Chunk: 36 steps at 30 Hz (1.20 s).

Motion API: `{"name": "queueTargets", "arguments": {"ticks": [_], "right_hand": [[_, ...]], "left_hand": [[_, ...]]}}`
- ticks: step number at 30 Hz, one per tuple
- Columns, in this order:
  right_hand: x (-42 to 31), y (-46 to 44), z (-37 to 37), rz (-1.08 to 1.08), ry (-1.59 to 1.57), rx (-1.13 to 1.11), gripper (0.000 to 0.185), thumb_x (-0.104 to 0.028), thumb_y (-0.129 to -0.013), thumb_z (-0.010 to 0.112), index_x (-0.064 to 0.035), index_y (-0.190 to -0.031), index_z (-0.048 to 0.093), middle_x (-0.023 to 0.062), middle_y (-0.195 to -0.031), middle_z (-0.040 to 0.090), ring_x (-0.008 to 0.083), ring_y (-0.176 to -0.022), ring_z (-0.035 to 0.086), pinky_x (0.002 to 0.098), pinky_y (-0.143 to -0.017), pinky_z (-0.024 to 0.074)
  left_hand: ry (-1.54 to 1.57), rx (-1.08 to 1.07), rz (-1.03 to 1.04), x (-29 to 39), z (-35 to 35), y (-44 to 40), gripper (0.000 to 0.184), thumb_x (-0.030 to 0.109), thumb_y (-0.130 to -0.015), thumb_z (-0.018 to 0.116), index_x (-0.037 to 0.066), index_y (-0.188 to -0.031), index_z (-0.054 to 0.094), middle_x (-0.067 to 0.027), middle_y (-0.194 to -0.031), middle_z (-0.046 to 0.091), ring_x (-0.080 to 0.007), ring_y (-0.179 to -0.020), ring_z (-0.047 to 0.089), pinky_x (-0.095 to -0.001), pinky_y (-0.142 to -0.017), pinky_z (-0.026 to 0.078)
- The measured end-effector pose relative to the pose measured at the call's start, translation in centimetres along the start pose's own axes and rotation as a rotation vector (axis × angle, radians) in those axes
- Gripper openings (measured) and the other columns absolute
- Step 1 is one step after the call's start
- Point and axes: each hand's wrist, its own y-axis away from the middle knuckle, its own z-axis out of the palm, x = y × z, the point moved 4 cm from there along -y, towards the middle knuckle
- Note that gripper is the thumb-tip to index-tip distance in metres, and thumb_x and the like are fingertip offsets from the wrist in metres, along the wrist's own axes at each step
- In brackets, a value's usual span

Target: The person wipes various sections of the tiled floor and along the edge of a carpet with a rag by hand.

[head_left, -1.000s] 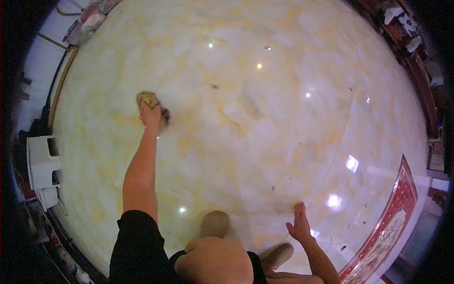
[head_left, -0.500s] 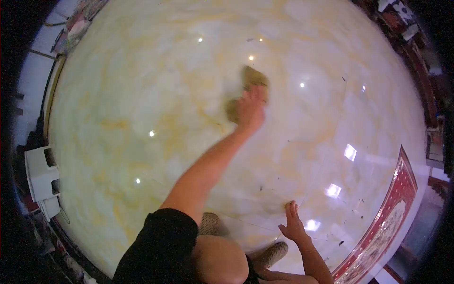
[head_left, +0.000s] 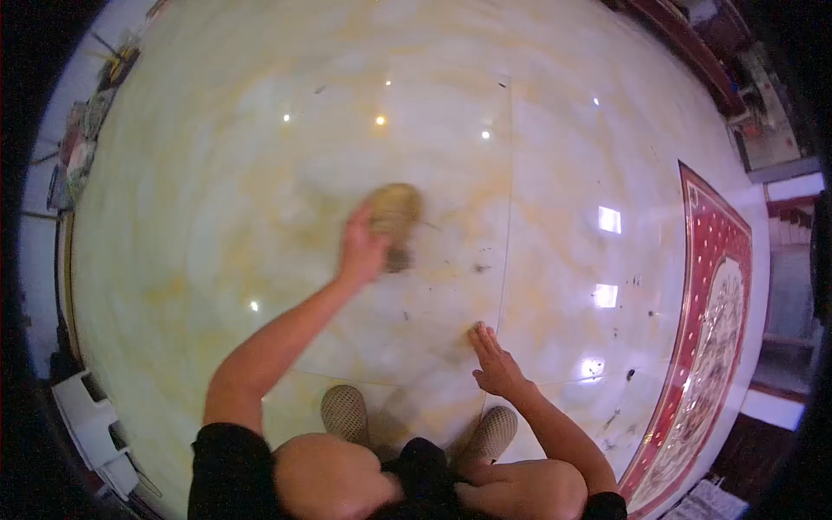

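Note:
My left hand [head_left: 362,247] is closed on a bunched tan cloth [head_left: 396,211], which lies against the glossy marbled floor [head_left: 260,191] ahead of me. Motion blurs both the hand and the cloth. Nearer my feet, on the right, my right hand [head_left: 496,362] has its fingers stretched out, with the tips at the floor and nothing held. Small dark specks [head_left: 481,268] lie on the floor between the cloth and the right hand.
A red patterned rug [head_left: 706,321] lies at the right. At the lower left stands a white plastic stool [head_left: 95,433]. My slippers [head_left: 345,414] are below the hands. Dark wooden furniture [head_left: 693,61] lines the upper right edge.
My left hand swept the cloth from the left to the right, then back a little toward the left and nearer me. The view has turned, and the rug shows more fully.

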Motion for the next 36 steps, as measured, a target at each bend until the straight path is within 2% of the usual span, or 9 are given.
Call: {"name": "queueTargets", "arguments": {"ticks": [4, 8, 10, 18, 24, 26, 28, 33, 36], "right_hand": [[-0.6, 0.0, 0.6, -0.022, 0.037, 0.085, 0.087, -0.006, -0.069, 0.064, 0.0033, -0.145, 0.023, 0.0241, -0.154, 0.015, 0.0404, -0.142, 0.019, 0.0483, -0.089, 0.051], [0.1, 0.0, 0.7, -0.055, 0.065, 0.05, 0.092, -0.009, -0.072, 0.068, 0.0028, -0.147, 0.017, 0.0236, -0.155, 0.013, 0.0391, -0.144, 0.016, 0.0461, -0.094, 0.0486], [0.2, 0.1, 0.9, -0.067, 0.068, 0.072, 0.09, -0.008, -0.072, 0.067, 0.0026, -0.147, 0.018, 0.023, -0.155, 0.014, 0.0383, -0.144, 0.016, 0.046, -0.093, 0.049], [1.9, 0.1, 2.2, -0.155, -0.011, 0.252, 0.084, 0.0, -0.067, 0.059, 0.0047, -0.144, 0.027, 0.0225, -0.154, 0.019, 0.0355, -0.143, 0.023, 0.0429, -0.085, 0.0523], [2.9, -0.2, 3.0, -0.088, -0.078, 0.119, 0.073, -0.001, -0.072, 0.056, 0.0007, -0.141, 0.034, 0.0206, -0.149, 0.031, 0.0346, -0.135, 0.036, 0.0451, -0.088, 0.0498], [3.2, 0.1, 3.2, -0.058, -0.093, 0.062, 0.067, -0.002, -0.075, 0.054, -0.0021, -0.14, 0.037, 0.0191, -0.145, 0.038, 0.0348, -0.131, 0.041, 0.0459, -0.093, 0.0468], [2.6, 1.8, 2.5, -0.133, -0.203, 0.288, 0.062, -0.003, -0.077, 0.054, -0.0038, -0.138, 0.041, 0.018, -0.141, 0.042, 0.0352, -0.128, 0.044, 0.0465, -0.098, 0.043], [1.4, 5.7, 3.3, -0.215, -0.465, 0.541, 0.043, 0.001, -0.08, 0.056, -0.0045, -0.123, 0.054, 0.0167, -0.125, 0.056, 0.0359, -0.114, 0.053, 0.0444, -0.096, 0.0431], [1.7, 6.7, 4.7, -0.208, -0.555, 0.574, 0.04, 0.003, -0.079, 0.056, -0.0044, -0.119, 0.057, 0.0166, -0.12, 0.059, 0.0363, -0.112, 0.054, 0.0442, -0.094, 0.044]], "left_hand": [[-0.176, 0.0, -0.292, -0.8, -11.7, 0.4, 0.064, 0.014, -0.082, 0.059, -0.002, -0.14, 0.038, -0.024, -0.136, 0.047, -0.033, -0.128, 0.044, -0.0416, -0.109, 0.031], [-0.72, -0.117, -0.264, -7.1, -10.6, 2.2, 0.077, 0.035, -0.085, 0.06, -0.001, -0.145, 0.029, -0.0278, -0.145, 0.036, -0.0399, -0.135, 0.034, -0.0518, -0.111, 0.023], [-0.805, 0.003, -0.163, -8.0, -6.0, 3.0, 0.075, 0.029, -0.086, 0.059, 0.005, -0.148, 0.026, -0.0274, -0.141, 0.041, -0.0437, -0.127, 0.042, -0.05, -0.104, 0.036], [-0.766, -0.312, 0.168, 10.3, 17.6, 6.7, 0.065, 0.008, -0.079, 0.058, 0.005, -0.14, 0.036, -0.0235, -0.126, 0.048, -0.0424, -0.11, 0.049, -0.0547, -0.089, 0.042], [-0.367, -0.431, 0.193, 18.4, 22.0, 10.7, 0.066, 0.006, -0.077, 0.058, 0.008, -0.14, 0.038, -0.0237, -0.122, 0.048, -0.0397, -0.115, 0.048, -0.0483, -0.095, 0.044], [-0.185, -0.237, 0.255, 17.2, 20.3, 11.9, 0.07, 0.004, -0.076, 0.058, 0.009, -0.142, 0.035, -0.0225, -0.123, 0.048, -0.0378, -0.116, 0.048, -0.0443, -0.096, 0.045], [0.169, -0.207, -0.038, 16.1, 14.7, 12.4, 0.073, 0.004, -0.075, 0.058, 0.008, -0.144, 0.034, -0.0203, -0.126, 0.048, -0.0337, -0.123, 0.046, -0.0399, -0.102, 0.041], [0.192, 0.315, -0.295, 0.7, -4.3, 14.6, 0.066, 0.012, -0.076, 0.059, 0.001, -0.139, 0.042, -0.0187, -0.133, 0.048, -0.0302, -0.116, 0.051, -0.04, -0.1, 0.042], [-0.223, 0.523, -0.453, -8.5, -12.7, 18.9, 0.064, 0.016, -0.078, 0.061, -0.001, -0.137, 0.043, -0.0208, -0.132, 0.048, -0.0351, -0.115, 0.051, -0.0432, -0.098, 0.043]]}}
